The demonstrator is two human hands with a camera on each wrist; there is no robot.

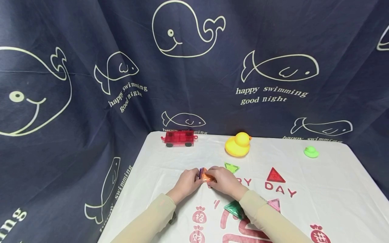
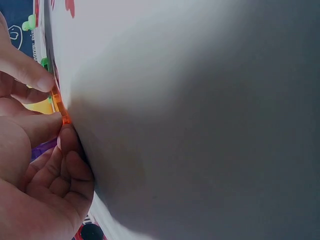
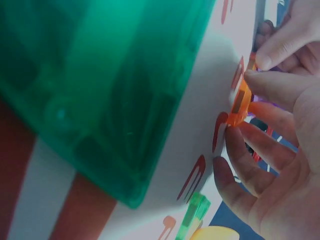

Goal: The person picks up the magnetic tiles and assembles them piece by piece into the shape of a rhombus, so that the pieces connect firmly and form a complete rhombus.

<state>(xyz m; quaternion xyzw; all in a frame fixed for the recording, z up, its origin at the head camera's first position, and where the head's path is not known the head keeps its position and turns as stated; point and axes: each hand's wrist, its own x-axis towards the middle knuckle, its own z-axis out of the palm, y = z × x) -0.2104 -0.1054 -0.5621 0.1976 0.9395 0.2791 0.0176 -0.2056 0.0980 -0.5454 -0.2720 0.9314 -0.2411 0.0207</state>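
Observation:
Above the white cloth in the middle of the head view, my two hands meet at a translucent orange magnetic tile (image 1: 207, 177) and a purple one (image 1: 200, 173) standing against its left side. My left hand (image 1: 186, 183) holds the two from the left, its thumb and forefinger pinching the orange tile's edge (image 2: 66, 120) in the left wrist view; the purple tile (image 2: 44, 148) shows behind those fingers. From the right, my right hand (image 1: 225, 181) pinches the orange tile (image 3: 242, 102) between thumb and fingers. The fingers hide much of both tiles.
Around my right arm lie a green tile (image 1: 234, 210), a pink tile (image 1: 275, 204), a red triangle (image 1: 275, 176) and a lime triangle (image 1: 232, 167). Farther back stand a red wheeled car (image 1: 179, 138), a yellow duck (image 1: 238, 145) and a small green duck (image 1: 311, 152), before a dark curtain (image 1: 212, 84).

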